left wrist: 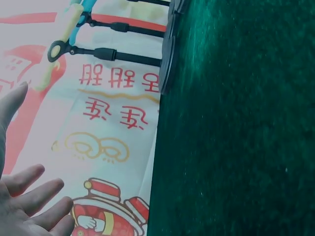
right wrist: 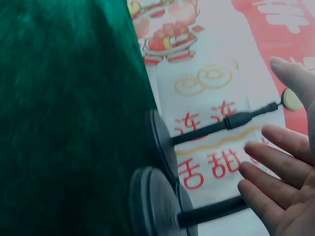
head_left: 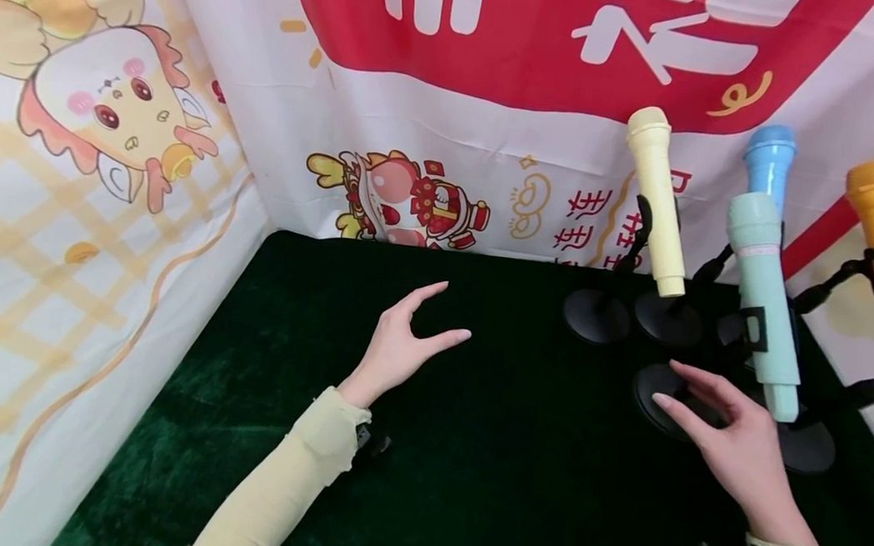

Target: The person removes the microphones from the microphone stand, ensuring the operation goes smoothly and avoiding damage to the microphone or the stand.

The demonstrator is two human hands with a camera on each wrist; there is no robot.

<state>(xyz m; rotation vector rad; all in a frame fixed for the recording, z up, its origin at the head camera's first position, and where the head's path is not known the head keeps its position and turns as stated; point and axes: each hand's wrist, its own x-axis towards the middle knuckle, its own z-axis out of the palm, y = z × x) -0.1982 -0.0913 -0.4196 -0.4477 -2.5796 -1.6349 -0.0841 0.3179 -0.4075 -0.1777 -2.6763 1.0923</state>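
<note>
Green cloth [head_left: 514, 486], printed backdrop [head_left: 431, 122], mint microphone [head_left: 764, 301] and black base [head_left: 654, 381] near right hand [head_left: 742, 442], left hand [head_left: 395, 341] apart, both loosely spread.

The left grip [left wrist: 27, 204], a bare hand with extended fingers, showed before a printed cloth [left wrist: 54, 118] bearing red characters and a cartoon figure [left wrist: 106, 209]; black microphone stands [left wrist: 135, 57] stood on the green velvet worktop [left wrist: 236, 128]; the nearest's ring clip [left wrist: 50, 52] held a cream microphone [left wrist: 73, 22], a blue microphone [left wrist: 87, 6] just behind.

Printed cloth backdrop [head_left: 506, 131] behind dark green velvety surface [head_left: 529, 479].
</note>
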